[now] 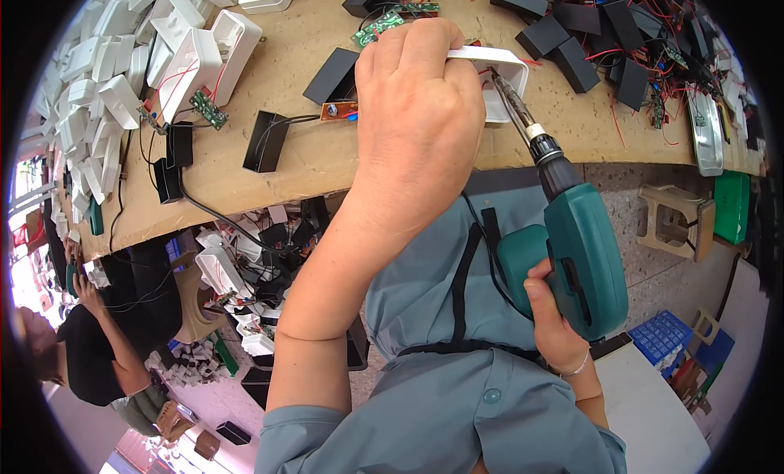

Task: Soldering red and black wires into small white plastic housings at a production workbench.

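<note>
My left hand (pixel 420 98) is closed around an open white plastic case (pixel 496 112), held over the near part of the workbench. With my right hand (pixel 549 315) I grip a green soldering gun (pixel 586 245) by its handle. Its dark metal tip reaches into the case, where thin red wires show. What the tip touches is too small to tell. Just beyond my left knuckles lies a green circuit board (pixel 378 30). A brown board (pixel 339 111) with small parts sits beside my left wrist, close to a black case (pixel 332 75).
White cases (pixel 106 106) are heaped on the bench's left side. Black cases (pixel 576 62) and tangled red wires pile up at the right, near a metal tray (pixel 704 135). A co-worker (pixel 102 343) sits at lower left. A stool (pixel 674 221) stands below the right bench edge.
</note>
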Action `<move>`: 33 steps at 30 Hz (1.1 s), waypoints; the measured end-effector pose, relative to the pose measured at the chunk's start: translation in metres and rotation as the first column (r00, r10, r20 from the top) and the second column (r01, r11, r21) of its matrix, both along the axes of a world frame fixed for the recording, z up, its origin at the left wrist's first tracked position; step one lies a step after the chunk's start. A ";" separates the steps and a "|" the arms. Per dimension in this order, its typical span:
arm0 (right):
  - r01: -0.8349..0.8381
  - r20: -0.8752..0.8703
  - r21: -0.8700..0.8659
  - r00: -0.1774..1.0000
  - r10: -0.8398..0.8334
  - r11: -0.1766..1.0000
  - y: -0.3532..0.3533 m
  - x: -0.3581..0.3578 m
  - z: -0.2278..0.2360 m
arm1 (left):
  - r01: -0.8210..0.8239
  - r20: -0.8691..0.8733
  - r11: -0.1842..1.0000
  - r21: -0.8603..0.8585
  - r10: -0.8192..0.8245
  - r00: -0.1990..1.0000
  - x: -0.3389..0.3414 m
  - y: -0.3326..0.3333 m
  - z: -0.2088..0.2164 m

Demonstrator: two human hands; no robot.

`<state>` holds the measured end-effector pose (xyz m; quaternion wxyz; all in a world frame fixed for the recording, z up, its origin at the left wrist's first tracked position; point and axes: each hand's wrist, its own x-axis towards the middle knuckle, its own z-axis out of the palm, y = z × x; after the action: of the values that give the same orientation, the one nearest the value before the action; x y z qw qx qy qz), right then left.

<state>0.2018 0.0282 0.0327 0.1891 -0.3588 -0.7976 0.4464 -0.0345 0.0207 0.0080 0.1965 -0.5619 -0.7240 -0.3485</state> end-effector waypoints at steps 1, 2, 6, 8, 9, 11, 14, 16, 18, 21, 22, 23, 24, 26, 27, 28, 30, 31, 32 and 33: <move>-0.014 0.002 0.019 1.000 0.014 1.000 0.001 0.001 -0.001 | -0.001 -0.001 1.000 0.002 0.001 1.000 0.000 0.000 0.000; -0.027 0.005 0.039 1.000 0.027 0.999 0.001 0.001 -0.002 | -0.001 -0.001 1.000 0.001 0.001 1.000 0.000 0.000 0.000; -0.022 -0.004 0.050 1.000 0.022 0.999 0.001 0.001 -0.002 | -0.004 0.014 1.000 0.001 0.004 1.000 0.000 0.000 0.001; -0.034 -0.022 0.054 0.999 0.035 0.998 0.000 0.005 -0.004 | 0.000 0.011 1.000 0.006 0.000 1.000 0.000 0.000 0.001; -0.033 -0.022 0.054 0.999 0.035 0.998 0.000 0.006 -0.001 | -0.007 0.006 1.000 0.003 0.007 1.000 0.000 0.000 0.000; -0.034 -0.002 -0.007 0.999 0.034 0.999 -0.001 0.007 0.003 | -0.013 0.000 1.000 -0.001 0.013 1.000 0.000 0.000 0.000; -0.055 -0.001 0.020 0.999 0.055 0.998 -0.002 0.014 0.004 | -0.010 0.005 1.000 -0.004 0.010 1.000 0.001 0.000 0.001; -0.026 -0.022 0.002 0.999 0.026 1.000 -0.004 0.015 0.009 | -0.020 0.007 1.000 -0.010 0.020 1.000 0.002 0.000 -0.001; 0.002 -0.044 -0.017 0.999 -0.002 1.000 -0.004 0.015 0.013 | -0.014 0.002 1.000 0.027 0.014 1.000 0.002 0.001 -0.003; -0.021 -0.043 0.051 0.999 0.023 0.999 0.001 0.020 0.015 | 0.003 0.043 0.998 0.067 -0.005 0.999 0.003 0.000 -0.004; -0.068 -0.060 0.020 0.996 0.069 0.998 0.002 0.026 0.015 | 0.011 0.088 0.997 0.072 -0.018 0.996 0.002 0.000 -0.003; -0.116 -0.079 -0.011 0.990 0.115 0.993 0.003 0.029 0.016 | 0.011 0.084 0.997 0.072 -0.017 0.996 0.000 -0.002 -0.001; -0.117 -0.084 -0.010 0.990 0.116 0.993 0.003 0.028 0.015 | 0.022 0.170 0.994 0.103 -0.039 0.985 -0.002 -0.004 0.003; -0.035 -0.220 -0.057 0.975 0.022 0.998 0.004 0.026 0.013 | 0.029 0.242 0.991 0.134 -0.061 0.968 -0.007 -0.008 0.011; -0.038 -0.228 -0.056 0.973 0.024 0.998 0.005 0.027 0.009 | 0.008 0.352 0.973 0.232 -0.092 0.931 -0.010 -0.012 0.018; -0.014 -0.281 -0.015 0.960 0.009 1.000 0.007 0.029 0.004 | -0.022 0.454 0.946 0.323 -0.135 0.881 -0.014 -0.015 0.023; 0.043 -0.337 -0.005 0.940 -0.043 0.999 0.010 0.031 0.003 | -0.117 0.665 0.869 0.481 -0.275 0.695 -0.028 -0.021 0.028; 0.040 -0.346 -0.009 0.937 -0.040 0.999 0.011 0.030 0.002 | -0.208 0.748 0.830 0.517 -0.321 0.581 -0.032 -0.027 0.037; 0.064 -0.382 0.009 0.922 -0.056 0.998 0.012 0.028 0.001 | -0.274 0.798 0.801 0.531 -0.365 0.479 -0.037 -0.037 0.045; 0.090 -0.418 0.025 0.905 -0.071 0.996 0.013 0.026 0.001 | -0.342 0.832 0.772 0.536 -0.413 0.371 -0.045 -0.046 0.052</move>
<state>0.2281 0.0408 0.0338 0.3811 -0.2838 -0.7330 0.4868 -0.0797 -0.0257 0.0598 -0.0760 -0.1808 -0.5270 -0.8269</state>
